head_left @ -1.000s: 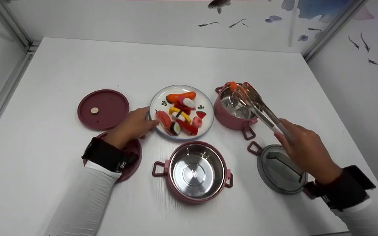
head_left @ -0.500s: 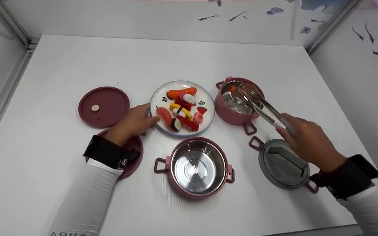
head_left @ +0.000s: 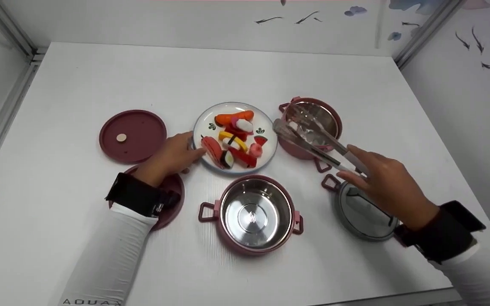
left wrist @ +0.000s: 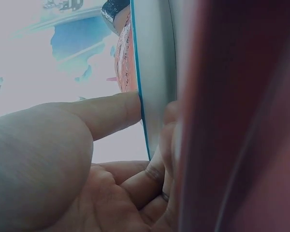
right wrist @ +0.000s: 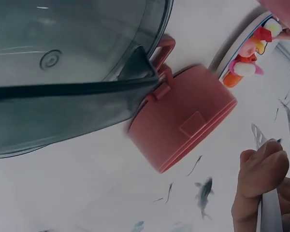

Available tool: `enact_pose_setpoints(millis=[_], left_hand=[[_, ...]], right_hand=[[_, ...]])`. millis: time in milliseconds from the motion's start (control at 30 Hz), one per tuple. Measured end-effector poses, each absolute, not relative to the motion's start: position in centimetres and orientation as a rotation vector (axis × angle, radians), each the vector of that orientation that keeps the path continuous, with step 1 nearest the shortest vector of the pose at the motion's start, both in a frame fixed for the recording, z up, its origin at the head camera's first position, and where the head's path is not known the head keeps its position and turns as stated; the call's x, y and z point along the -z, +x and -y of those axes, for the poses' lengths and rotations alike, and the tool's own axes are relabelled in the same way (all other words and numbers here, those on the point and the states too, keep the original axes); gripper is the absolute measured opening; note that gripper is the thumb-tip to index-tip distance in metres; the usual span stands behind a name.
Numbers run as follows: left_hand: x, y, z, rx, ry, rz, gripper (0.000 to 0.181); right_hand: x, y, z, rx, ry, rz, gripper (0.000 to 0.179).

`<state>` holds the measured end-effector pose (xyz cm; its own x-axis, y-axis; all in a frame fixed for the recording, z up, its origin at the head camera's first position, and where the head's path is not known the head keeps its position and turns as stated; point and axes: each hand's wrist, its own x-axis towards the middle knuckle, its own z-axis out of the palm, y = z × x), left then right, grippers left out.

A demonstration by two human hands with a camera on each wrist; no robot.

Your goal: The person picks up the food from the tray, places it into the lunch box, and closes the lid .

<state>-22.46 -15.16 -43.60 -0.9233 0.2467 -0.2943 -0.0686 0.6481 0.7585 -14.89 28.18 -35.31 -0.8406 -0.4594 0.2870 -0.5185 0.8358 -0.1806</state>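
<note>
My left hand (head_left: 177,155) grips the left rim of a white plate (head_left: 204,123), thumb on top and fingers beneath, as the left wrist view shows. Toy food lies on it: a sausage (head_left: 230,118), sushi (head_left: 233,141), a pink ball (head_left: 255,149) and other pieces. My right hand (head_left: 394,185) holds clear-tipped tongs (head_left: 334,155). Their arms stand apart, one tip at the plate's right edge, the other over the back pink pot (head_left: 292,151). The tongs partly hide this pot's inside. In the right wrist view, fingers of the right hand (right wrist: 261,179) wrap the tongs.
A second pink pot (head_left: 223,233) with a bare steel inside stands in front of the plate. To the right, below my right hand, is a grey translucent lid (head_left: 355,221). Two dark red round lids lie left, one flat (head_left: 143,123), one under my left wrist (head_left: 172,204).
The tongs let go of an orange piece in the back pot and spread apart, swinging left toward the plate. My left hand keeps its grip on the plate.
</note>
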Motion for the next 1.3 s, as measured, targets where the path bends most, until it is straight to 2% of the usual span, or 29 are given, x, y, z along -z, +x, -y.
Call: enact_pose_setpoints(millis=[400, 967, 1300], left_hand=[[43.4, -22.4, 15.4, -1.197, 0.147, -2.489, 0.044], [43.9, -22.5, 15.3, -1.179, 0.132, -2.487, 0.046], [43.9, -22.4, 15.3, -1.172, 0.118, -2.488, 0.047]], right_hand=[[37.1, -15.5, -25.3, -0.142, 0.855, 2.850, 0.050], [38.9, -16.2, -25.0, -0.235, 0.853, 2.874, 0.039], [38.2, -15.6, -25.7, -0.249, 0.812, 2.786, 0.043]])
